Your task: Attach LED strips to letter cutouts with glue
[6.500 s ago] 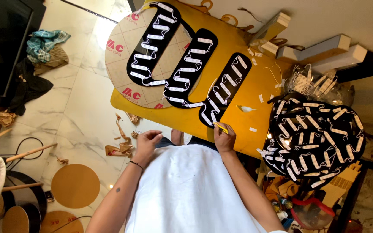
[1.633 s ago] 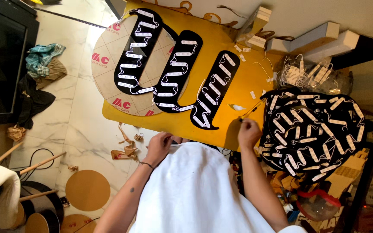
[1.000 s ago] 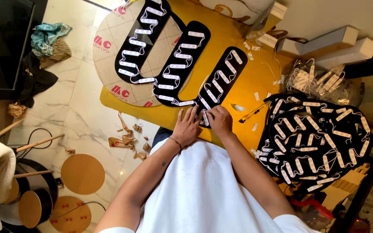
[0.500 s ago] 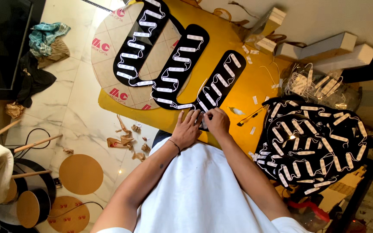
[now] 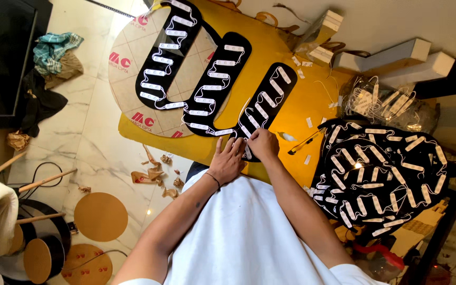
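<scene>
Head view: both hands meet at the near end of a long, round-ended black panel (image 5: 264,111) that lies flat on a glossy yellow desk (image 5: 312,100). The left hand (image 5: 228,161) lies flat with fingers spread, pressing on the panel's near edge. The right hand (image 5: 263,143) sits just beside it, fingers curled down onto a small white rectangular module (image 5: 248,153) on the panel; whether it pinches the module or only presses it, I cannot tell. Thin white wire loops link the panel's rows of modules in a zigzag.

Two more matte black panels (image 5: 215,84) of the same oblong shape lie beside it, partly over a round tan cardboard disc (image 5: 133,68). To the right rests a heap of black pieces (image 5: 381,177) studded with the same white blocks. A slim dark tool (image 5: 302,144) lies on the desk between the heap and the hands. Crumpled brown paper scraps (image 5: 154,171) litter the pale marble floor (image 5: 91,137).
</scene>
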